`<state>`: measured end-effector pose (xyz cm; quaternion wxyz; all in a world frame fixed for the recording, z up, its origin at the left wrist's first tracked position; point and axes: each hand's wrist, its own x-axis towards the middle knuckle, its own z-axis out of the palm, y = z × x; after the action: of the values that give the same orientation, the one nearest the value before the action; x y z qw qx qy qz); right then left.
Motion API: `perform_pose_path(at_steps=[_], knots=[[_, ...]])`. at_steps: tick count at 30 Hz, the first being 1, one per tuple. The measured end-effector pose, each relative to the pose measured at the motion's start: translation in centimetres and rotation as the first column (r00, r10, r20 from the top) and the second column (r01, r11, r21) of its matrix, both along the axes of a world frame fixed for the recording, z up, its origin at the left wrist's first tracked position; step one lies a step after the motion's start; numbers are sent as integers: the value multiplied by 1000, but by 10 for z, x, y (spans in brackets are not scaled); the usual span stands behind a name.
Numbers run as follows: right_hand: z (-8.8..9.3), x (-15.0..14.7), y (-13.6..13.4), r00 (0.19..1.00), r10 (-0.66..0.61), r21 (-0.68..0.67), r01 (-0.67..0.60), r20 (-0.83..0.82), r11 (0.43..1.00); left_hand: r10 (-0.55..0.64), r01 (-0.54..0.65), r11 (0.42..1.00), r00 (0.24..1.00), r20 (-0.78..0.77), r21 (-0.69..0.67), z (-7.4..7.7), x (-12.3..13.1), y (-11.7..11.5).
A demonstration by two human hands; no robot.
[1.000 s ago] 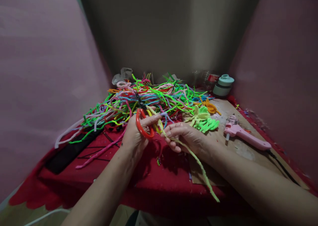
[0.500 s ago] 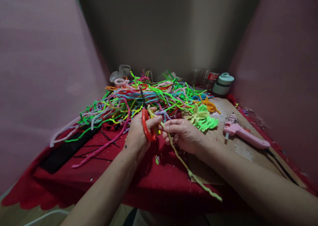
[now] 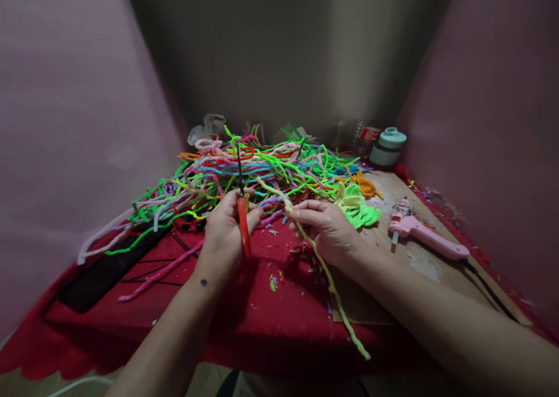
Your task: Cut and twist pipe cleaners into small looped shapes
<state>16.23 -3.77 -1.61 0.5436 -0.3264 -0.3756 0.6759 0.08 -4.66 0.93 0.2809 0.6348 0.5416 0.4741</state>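
Red-handled scissors (image 3: 243, 225) are in my left hand (image 3: 225, 228), their dark blades pointing up and away over the heap. A small yellow bit shows at the fingers of that hand, partly hidden. My right hand (image 3: 325, 225) pinches a long pale-yellow pipe cleaner (image 3: 325, 269) between thumb and fingers. One end of it reaches up left toward the heap; the other hangs down past the table's front. Behind both hands lies a tangled heap of coloured pipe cleaners (image 3: 271, 167). Just beyond my right hand is a green and pale-yellow fuzzy petal-like piece (image 3: 360, 211).
A pink glue gun (image 3: 430, 238) with a black cord lies on a brown board (image 3: 393, 292) at right. A mint-lidded jar (image 3: 388, 146) and a clear bottle (image 3: 364, 135) stand at the back. A black flat strip (image 3: 109, 269) rests left on the red cloth (image 3: 262, 309), among scraps.
My hands have moved apart, the left one going left with the scissors. The pale-yellow pipe cleaner stays in my right hand, its upper end now free of my left hand.
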Motion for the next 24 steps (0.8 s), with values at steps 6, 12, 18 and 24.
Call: perform_pose_path(at_steps=[6, 12, 18, 24], knots=[[-1, 2, 5, 996, -86, 25, 86, -3, 996, -35, 185, 973, 703, -710, 135, -21, -23, -11], [2, 1, 2, 988, -145, 96, 140, 46, 985, 45, 191, 964, 573, -818, 187, -35, -28, -11], [3, 3, 0, 982, -151, 157, 132, 111, 979, 101, 206, 950, 511, -853, 236, -37, -26, -12], [5, 4, -1, 975, -161, 214, 126, 154, 969, 133, 215, 944, 443, -886, 249, -34, -27, -14]])
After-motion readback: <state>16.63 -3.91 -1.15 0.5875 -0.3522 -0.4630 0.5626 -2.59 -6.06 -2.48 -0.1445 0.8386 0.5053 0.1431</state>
